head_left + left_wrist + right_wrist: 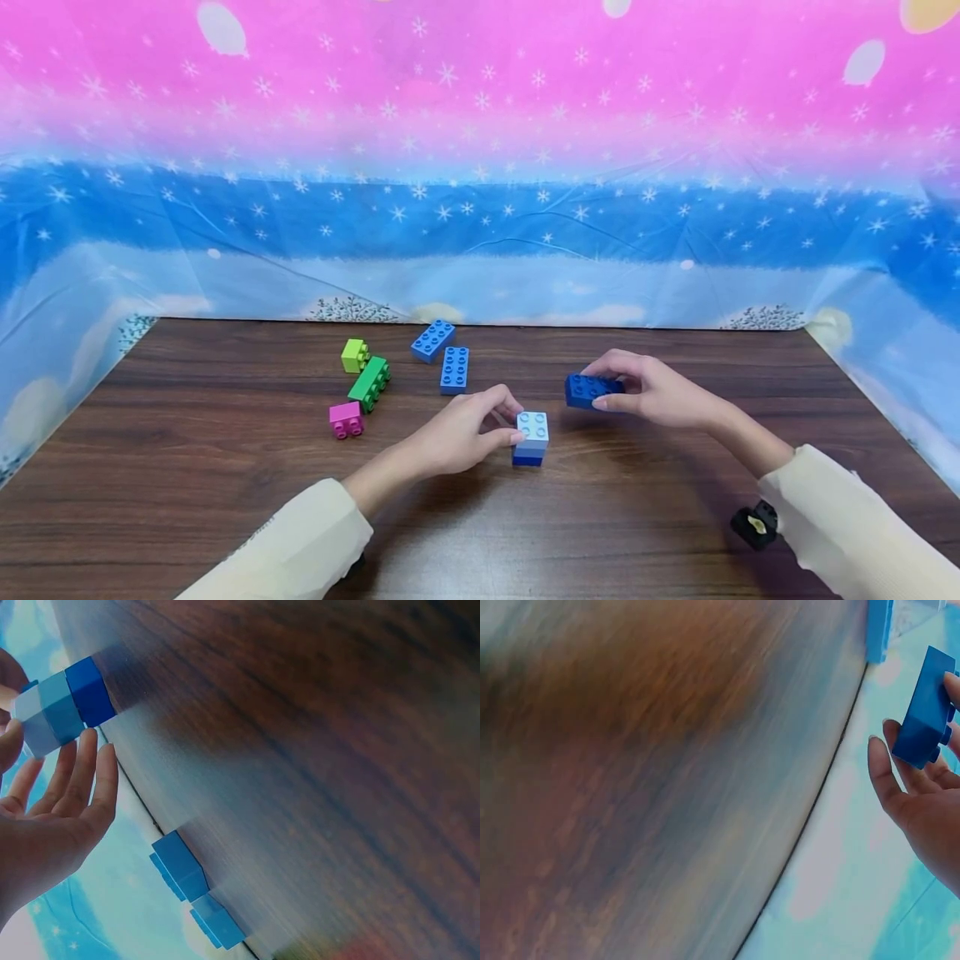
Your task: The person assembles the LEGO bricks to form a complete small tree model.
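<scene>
A small stack of toy building bricks (531, 442) stands upright, pale on top, mid-blue in the middle and dark blue at the bottom. My left hand (462, 433) pinches it from the left, thumb and index finger at the pale top brick. In the left wrist view, the stack (64, 705) shows all three layers, with other fingers extended beside it. To the right, my right hand (651, 390) grips a dark blue eight-stud brick (581, 393) between thumb and fingers. This brick (926, 709) is tilted, studs facing right, in the right wrist view.
Two blue bricks, one farther back (432, 340) and one nearer (454, 371), lie behind my left hand. Farther left are a lime brick (354, 356), a green brick (369, 384) and a pink brick (347, 420). A patterned cloth (480, 225) hangs behind the wooden table (225, 417).
</scene>
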### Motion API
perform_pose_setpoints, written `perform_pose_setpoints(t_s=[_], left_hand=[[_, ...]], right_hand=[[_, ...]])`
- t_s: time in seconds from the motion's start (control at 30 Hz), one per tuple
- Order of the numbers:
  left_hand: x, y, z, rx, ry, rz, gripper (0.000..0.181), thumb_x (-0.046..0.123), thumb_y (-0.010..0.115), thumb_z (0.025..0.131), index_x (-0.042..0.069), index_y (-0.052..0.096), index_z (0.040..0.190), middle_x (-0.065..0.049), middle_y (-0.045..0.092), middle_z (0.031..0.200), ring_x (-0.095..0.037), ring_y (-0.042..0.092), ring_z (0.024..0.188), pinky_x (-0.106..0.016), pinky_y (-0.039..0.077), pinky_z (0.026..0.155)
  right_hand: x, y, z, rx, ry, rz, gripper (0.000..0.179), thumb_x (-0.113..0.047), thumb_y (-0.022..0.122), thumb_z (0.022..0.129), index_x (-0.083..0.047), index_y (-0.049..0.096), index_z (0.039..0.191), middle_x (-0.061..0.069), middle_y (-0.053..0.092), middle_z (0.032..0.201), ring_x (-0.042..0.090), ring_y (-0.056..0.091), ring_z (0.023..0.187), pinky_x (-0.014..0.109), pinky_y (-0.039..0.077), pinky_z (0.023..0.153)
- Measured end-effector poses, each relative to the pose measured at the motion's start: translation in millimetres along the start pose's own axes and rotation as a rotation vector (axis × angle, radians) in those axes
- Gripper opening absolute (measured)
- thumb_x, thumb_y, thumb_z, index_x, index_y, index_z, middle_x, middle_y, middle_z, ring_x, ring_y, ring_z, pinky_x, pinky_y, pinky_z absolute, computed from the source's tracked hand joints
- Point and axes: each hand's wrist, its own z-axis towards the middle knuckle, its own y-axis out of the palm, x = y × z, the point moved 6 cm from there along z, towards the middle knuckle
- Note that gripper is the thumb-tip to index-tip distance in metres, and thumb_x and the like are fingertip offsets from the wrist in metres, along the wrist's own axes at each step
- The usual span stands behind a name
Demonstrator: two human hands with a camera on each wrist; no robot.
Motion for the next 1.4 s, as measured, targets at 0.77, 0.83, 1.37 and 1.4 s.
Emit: perform_pose_setpoints(t_s=[0.77,0.83,1.37,1.4], left_hand=[[0.5,0.4,-0.6,-0.008,0.023,-0.008,0.016,0.017,0.056,0.092,0.007,0.053,0.104,-0.005,0.062,0.097,-0.017,0.06,0.089,-0.03,0.049,0.078],[0.4,0.6,-0.7,-0.007,0.019,-0.007,0.016,0.017,0.056,0.092,0.007,0.053,0.104,-0.005,0.062,0.098,-0.016,0.06,0.089,-0.03,0.049,0.078],[-0.1,0.5,-0.3,-0.005,0.016,-0.009,0.017,0.016,0.056,0.092,0.007,0.053,0.105,-0.005,0.062,0.099,-0.017,0.06,0.09,-0.031,0.049,0.078],[-0.1,0.6,-0.2,-0.006,0.014,-0.007,0.017,0.017,0.056,0.092,0.007,0.053,0.105,-0.005,0.062,0.099,-0.017,0.06,0.09,-0.032,0.049,0.078]], right_hand=[[-52,27,0.4,-0.049,-0.135,-0.022,0.028,-0.024,0.062,0.088,-0.016,0.057,0.114,-0.003,0.057,0.105,0.014,0.052,0.086,0.029,0.046,0.068],[-52,28,0.1,-0.048,-0.121,-0.017,0.028,-0.024,0.062,0.088,-0.016,0.057,0.114,-0.003,0.057,0.105,0.015,0.052,0.087,0.03,0.047,0.069],[-50,31,1.8,-0.072,-0.104,0.009,0.033,-0.023,0.062,0.088,-0.013,0.057,0.119,-0.002,0.058,0.109,0.014,0.052,0.087,0.029,0.046,0.072],[-50,31,1.8,-0.076,-0.097,0.016,0.033,-0.023,0.061,0.089,-0.013,0.057,0.12,-0.002,0.057,0.108,0.015,0.052,0.087,0.029,0.046,0.071]])
